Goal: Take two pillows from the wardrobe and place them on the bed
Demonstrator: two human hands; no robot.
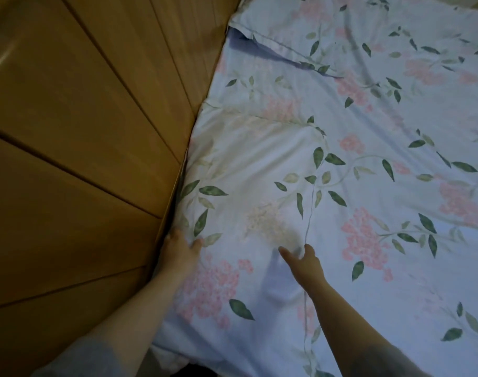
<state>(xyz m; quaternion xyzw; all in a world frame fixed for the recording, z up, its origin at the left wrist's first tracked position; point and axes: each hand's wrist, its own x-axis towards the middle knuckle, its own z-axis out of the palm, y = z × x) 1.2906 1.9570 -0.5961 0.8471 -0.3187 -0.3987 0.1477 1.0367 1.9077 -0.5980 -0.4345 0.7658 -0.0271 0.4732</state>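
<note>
Lower left corner: grey sleeve (77,357) and bare forearm, leading up to left hand (180,250) at the near left edge of a pillow (246,186). Thumb on top of the cloth, fingers curled over the edge into the gap beside wooden panelling (82,131); gripping the pillow's edge. Lower centre: right hand (303,263), thumb and one finger apart, tips on the cloth just beside a stitched seam (310,213); remaining fingers hidden, so pinching or merely pressing cannot be told. Pillow: floral cover, pale blue with pink blossom and green leaves, lying left of centre on the bed (409,281), pressed against the panelling, hard to separate from the matching sheet. Upper centre: apparently a second pillow (341,28), same print, stitched border and folded flap showing. Handling, by judgement: light, soft, yielding, loose cover inclined to slide and bunch over the filling; nothing fragile. Best hold: both short edges or two corners, filling gathered into the grasp along with the cloth, never cover alone.
</note>
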